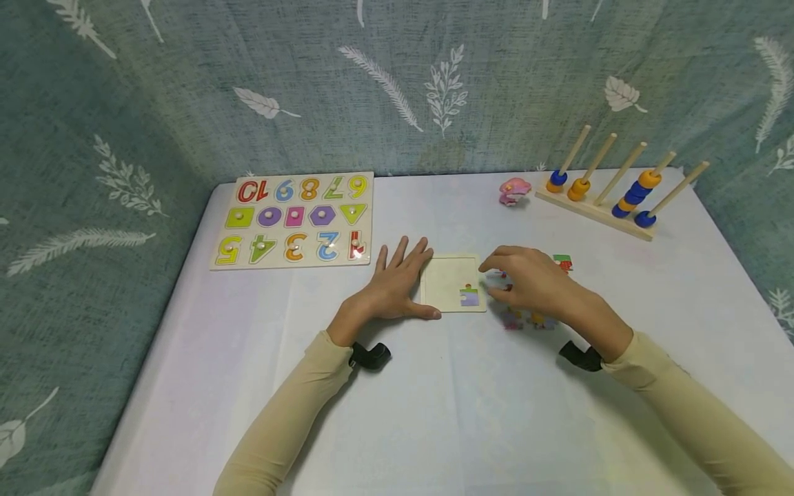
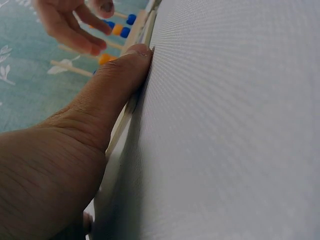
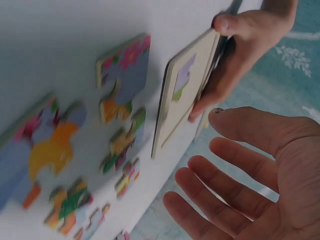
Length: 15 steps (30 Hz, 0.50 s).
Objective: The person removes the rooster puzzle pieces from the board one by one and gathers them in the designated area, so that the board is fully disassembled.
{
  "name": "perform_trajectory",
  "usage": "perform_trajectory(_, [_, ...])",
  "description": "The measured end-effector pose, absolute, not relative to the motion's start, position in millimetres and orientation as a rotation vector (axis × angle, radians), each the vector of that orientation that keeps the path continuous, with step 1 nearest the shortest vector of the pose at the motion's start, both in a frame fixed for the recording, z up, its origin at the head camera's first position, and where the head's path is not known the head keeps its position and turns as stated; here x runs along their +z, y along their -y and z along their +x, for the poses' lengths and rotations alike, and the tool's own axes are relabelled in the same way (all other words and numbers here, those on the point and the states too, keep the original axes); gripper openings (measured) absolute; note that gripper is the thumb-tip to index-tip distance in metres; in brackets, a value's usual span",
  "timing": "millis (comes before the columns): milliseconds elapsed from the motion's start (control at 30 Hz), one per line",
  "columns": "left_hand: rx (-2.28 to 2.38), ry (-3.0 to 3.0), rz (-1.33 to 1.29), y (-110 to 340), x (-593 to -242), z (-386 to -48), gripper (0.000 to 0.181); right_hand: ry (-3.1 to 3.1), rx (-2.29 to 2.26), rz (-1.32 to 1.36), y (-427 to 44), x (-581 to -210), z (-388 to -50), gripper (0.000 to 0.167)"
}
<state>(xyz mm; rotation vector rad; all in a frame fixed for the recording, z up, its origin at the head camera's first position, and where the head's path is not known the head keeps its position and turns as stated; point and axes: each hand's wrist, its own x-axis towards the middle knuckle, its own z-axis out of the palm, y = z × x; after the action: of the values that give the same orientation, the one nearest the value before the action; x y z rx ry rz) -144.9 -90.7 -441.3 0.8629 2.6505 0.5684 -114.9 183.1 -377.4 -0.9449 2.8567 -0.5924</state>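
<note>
A shallow square wooden puzzle tray (image 1: 440, 284) lies in the middle of the table. One purple-and-green puzzle piece (image 1: 469, 297) sits in its lower right corner. My left hand (image 1: 395, 284) rests at the tray's left side with fingers spread; its thumb (image 2: 120, 75) lies along the near edge. Just right of the tray, my right hand (image 1: 530, 279) hovers over loose picture pieces, partly hiding them. In the right wrist view its fingers are loosely bent and hold nothing. A flowered puzzle piece (image 3: 127, 65) and an orange-patterned puzzle piece (image 3: 50, 155) lie beneath it.
A number-and-shape peg board (image 1: 279, 217) lies at the back left. A pink toy figure (image 1: 514, 191) stands at the back, beside a wooden peg stand (image 1: 595, 212) with blue and orange beads. Patterned curtain (image 1: 397, 89) hangs behind the table.
</note>
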Motion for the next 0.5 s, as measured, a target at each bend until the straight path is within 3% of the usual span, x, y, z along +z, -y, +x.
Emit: perform_trajectory(500, [0.547, -2.658, 0.873, 92, -442, -145, 0.120, -2.795, -0.624, -1.124, -159, -395, -114, 0.027])
